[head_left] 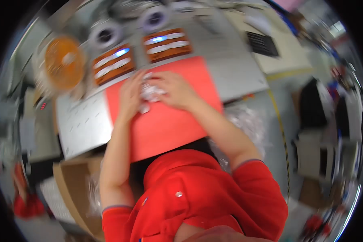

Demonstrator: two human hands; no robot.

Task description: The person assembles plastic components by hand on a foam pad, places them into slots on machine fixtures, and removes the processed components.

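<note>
On a red mat (169,125) lies a small pile of whitish pieces (151,92), blurred. My left hand (131,93) rests along the left side of the pile, its fingers stretched forward. From the right, my right hand (174,88) reaches over the pile's edge with its fingers apart and touches it. One loose piece (144,107) lies just below the pile, near my left hand. Beyond the hands stand two orange-brown trays, a left one (113,64) and a right one (167,44), each with white oval items.
An orange reel (64,62) in clear wrap stands at the left. Two whitish rolls (105,34) are behind the trays. A black slotted item (262,44) lies at the back right. Clear plastic bags (246,125) are right of the mat; a cardboard box (70,189) sits lower left.
</note>
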